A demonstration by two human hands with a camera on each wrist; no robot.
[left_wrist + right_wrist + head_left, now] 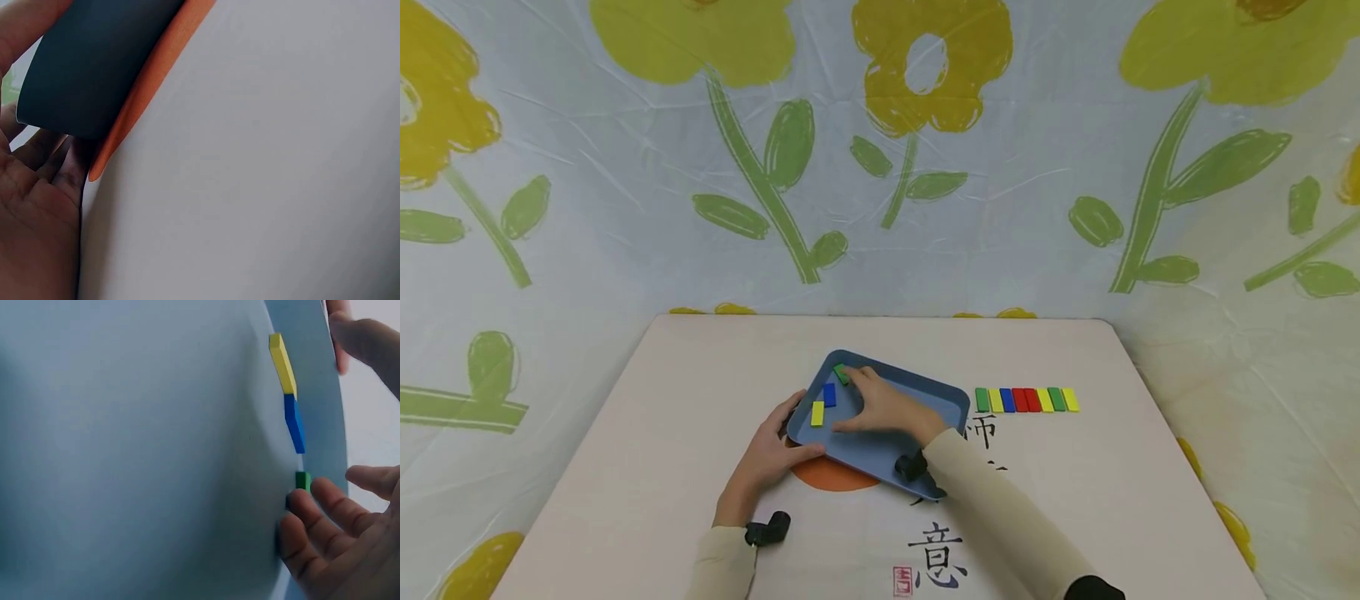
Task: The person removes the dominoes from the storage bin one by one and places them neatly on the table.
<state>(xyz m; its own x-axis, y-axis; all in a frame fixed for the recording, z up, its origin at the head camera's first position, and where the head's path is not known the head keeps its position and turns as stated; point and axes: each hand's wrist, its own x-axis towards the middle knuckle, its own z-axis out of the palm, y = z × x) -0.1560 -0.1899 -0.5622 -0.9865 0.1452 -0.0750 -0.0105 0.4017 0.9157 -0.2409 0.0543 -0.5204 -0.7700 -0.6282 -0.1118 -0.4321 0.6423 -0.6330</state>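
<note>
A blue tray (pixel 880 446) lies at a slant on the table. My left hand (pixel 767 454) grips its left end, thumb over the near rim; in the left wrist view, fingers (pixel 47 150) reach beneath the tray's edge. Inside sit a yellow block (pixel 817 413), a blue block (pixel 829 395) and a green block (pixel 841 374), toward the left end. My right hand (pixel 887 408) reaches over the tray, thumb spread from the other fingers. Its fingertips (pixel 301 500) are at the green block, partly covering it; the thumb pinches nothing.
To the tray's right stands a row of several coloured blocks (pixel 1027 400), side by side on the table (pixel 625 500). A printed cloth with black characters (pixel 937 557) and an orange patch (pixel 831 477) lies under and in front of the tray. A flowered curtain (pixel 1000 233) hangs behind.
</note>
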